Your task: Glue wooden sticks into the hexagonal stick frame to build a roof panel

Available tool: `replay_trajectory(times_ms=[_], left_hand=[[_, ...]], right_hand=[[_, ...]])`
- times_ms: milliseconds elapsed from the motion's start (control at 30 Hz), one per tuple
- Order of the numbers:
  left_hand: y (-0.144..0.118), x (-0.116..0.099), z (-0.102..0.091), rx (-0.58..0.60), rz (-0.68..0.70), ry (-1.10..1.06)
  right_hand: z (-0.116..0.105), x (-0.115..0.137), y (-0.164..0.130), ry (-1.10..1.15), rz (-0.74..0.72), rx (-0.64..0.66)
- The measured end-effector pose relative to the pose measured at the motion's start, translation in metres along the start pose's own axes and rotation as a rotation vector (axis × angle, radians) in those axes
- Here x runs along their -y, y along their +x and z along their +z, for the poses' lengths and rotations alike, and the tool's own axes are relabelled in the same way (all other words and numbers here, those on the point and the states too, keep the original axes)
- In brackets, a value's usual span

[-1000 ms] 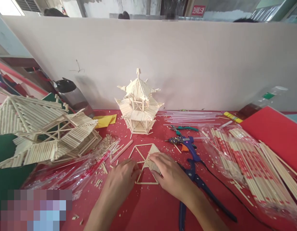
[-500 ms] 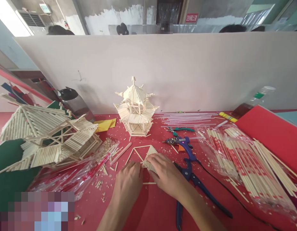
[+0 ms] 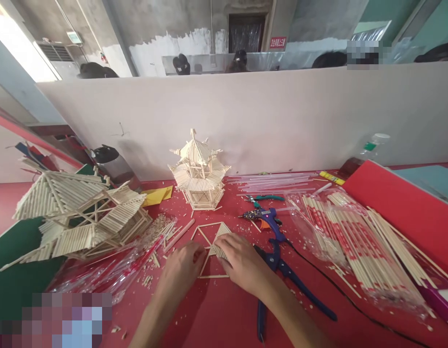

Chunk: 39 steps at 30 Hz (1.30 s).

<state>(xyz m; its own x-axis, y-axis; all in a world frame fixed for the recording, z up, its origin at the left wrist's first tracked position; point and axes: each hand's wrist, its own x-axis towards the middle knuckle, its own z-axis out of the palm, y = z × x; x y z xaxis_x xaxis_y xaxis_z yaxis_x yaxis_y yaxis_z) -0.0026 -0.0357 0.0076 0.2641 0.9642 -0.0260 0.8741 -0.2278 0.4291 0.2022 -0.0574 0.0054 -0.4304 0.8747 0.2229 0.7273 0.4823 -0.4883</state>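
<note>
On the red counter [image 3: 209, 314], whose near edge is cut off, lies a flat, pale wooden-stick frame [image 3: 218, 250], well short of the far edge. The right hand [image 3: 242, 261] covers its right side, fingers slightly bent over the slatted part; whether they grip is unclear. The left hand's [image 3: 182, 266] fingers, curled together, hide its left corner and anything between them. The right forearm [image 3: 282, 297] partly covers a dark-blue, long-handled cutter [image 3: 273, 261].

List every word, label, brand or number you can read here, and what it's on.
"卫生间请上三楼", as best I can tell: red sign in the background; small and slightly blurred.
Glue gun label: too small to read.
Yellow tube: any print too small to read.
Stick packets: red markings too blurred to read.
Green bottle label: nothing readable.
</note>
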Motion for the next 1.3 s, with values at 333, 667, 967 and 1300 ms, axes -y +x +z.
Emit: replay_trajectory(times_ms=[333,667,967,1300], left_hand=[[0.002,0.005,0.001,0.037,0.1,-0.027],[-0.012,0.027,-0.017,-0.1,-0.008,0.024],[-0.02,0.045,-0.057,-0.276,-0.07,0.129],[-0.006,0.047,-0.074,-0.214,-0.206,0.232]], right_hand=[[0.015,0.006,0.007,-0.135,0.035,-0.087],[0.014,0.005,0.008,-0.131,0.039,-0.095],[0.015,0.005,0.008,-0.123,0.047,-0.085],[0.013,0.005,0.008,-0.124,0.033,-0.094]])
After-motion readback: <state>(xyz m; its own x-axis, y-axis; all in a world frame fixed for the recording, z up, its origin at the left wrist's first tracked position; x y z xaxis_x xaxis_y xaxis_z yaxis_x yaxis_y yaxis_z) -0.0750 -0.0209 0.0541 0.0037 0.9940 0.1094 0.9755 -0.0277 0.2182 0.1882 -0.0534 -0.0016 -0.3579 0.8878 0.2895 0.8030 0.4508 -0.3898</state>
